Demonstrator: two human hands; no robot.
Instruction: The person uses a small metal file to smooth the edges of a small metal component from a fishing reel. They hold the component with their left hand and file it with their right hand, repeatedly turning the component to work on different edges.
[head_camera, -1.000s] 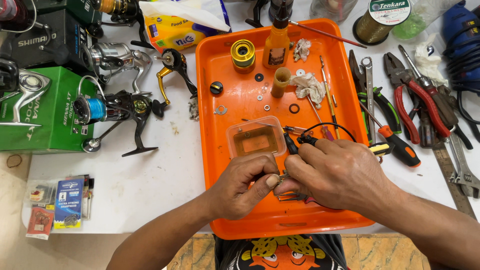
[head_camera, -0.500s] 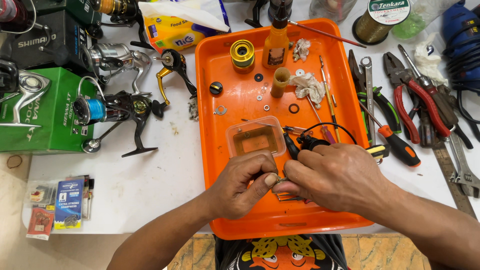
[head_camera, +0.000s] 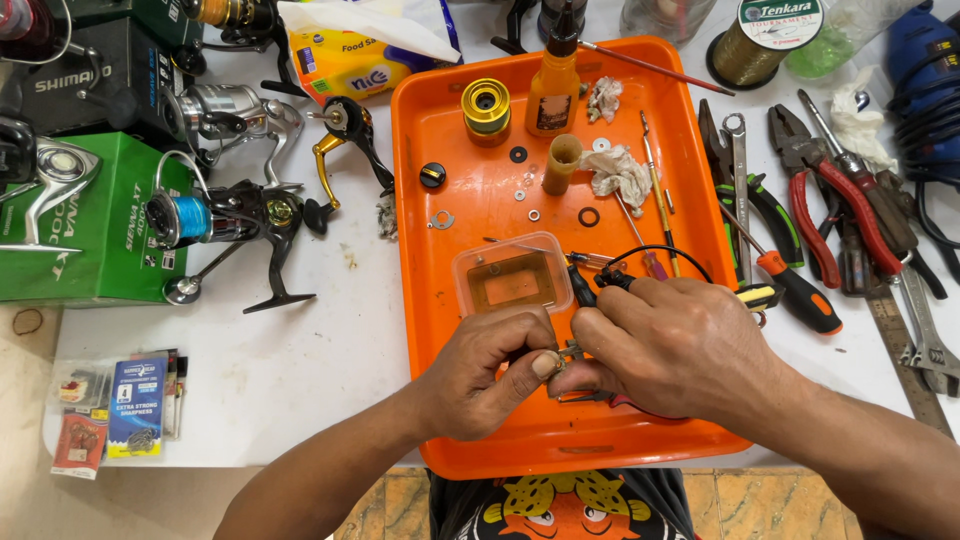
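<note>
Both hands are busy over the near end of the flat orange plastic tray (head_camera: 470, 240). My left hand (head_camera: 490, 375) is curled up, thumb and fingers pinching a tiny metal part (head_camera: 566, 353), and my right hand (head_camera: 670, 345) is closed around it from the other side, fingertips meeting the left thumb right on it. Can't make out what the part is, it's mostly hidden by my fingers.

Just beyond my knuckles sits a small clear plastic tub (head_camera: 513, 280) with a brownish inside. Farther up the tray are a gold metal spool (head_camera: 486, 105) and an amber squeeze bottle with a dark label (head_camera: 553, 95).

Packaging-wise: a green rectangular cardboard box (head_camera: 75, 225) is off at the left edge of the white table (head_camera: 330, 340), with a black spinning reel with blue line (head_camera: 225, 215) beside it. A yellow plastic food bag (head_camera: 345, 60) lies at the far side, and small blue and red card-backed hook packets (head_camera: 115, 410) sit near left. Red-handled pliers (head_camera: 825, 195) lie to the right of the tray.
</note>
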